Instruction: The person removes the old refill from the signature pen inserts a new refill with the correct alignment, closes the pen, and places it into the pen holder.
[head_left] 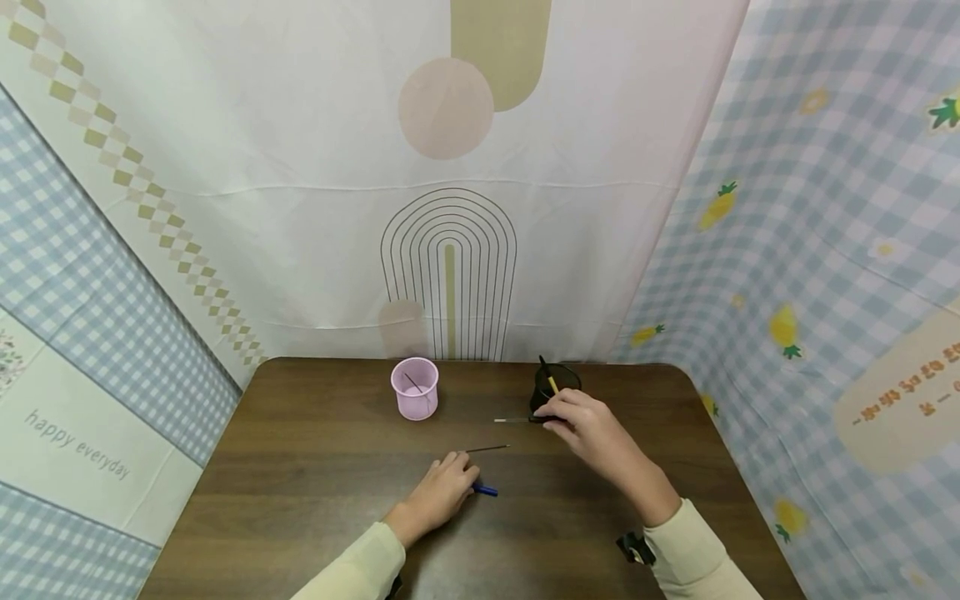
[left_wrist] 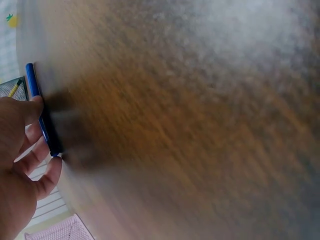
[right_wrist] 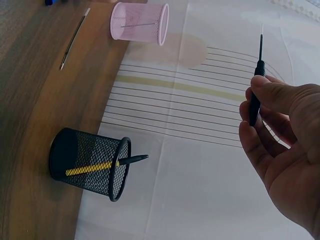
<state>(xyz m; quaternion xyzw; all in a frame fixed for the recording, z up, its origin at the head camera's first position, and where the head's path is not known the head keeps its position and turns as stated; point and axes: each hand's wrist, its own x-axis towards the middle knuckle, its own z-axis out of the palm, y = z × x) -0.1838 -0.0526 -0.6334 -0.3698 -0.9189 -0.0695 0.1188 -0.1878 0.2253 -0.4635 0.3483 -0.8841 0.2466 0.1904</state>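
I read the inscription "happy everyday" (head_left: 77, 446) on a white panel (head_left: 82, 400) of checked cloth, well left of the left hand (head_left: 441, 487). Orange lettering (head_left: 909, 385) on cloth well right of the right hand (head_left: 588, 429) is not legible to me.

The things are carried by a table (head_left: 315, 467) with a dark brown, wood-grained top and rounded far corners. Near the far edge, left of the middle, a pink mesh cup (head_left: 417, 409) is stood upright; well to its right, a black mesh cup (right_wrist: 90, 142) is set upright. Nearer, between the two, a thin refill (right_wrist: 75, 39) is laid flat, its metal tip turned right. Nearest, a blue pen (head_left: 486, 490) is held low by the left grip (head_left: 441, 490); whether the wood is touched by it cannot be told.
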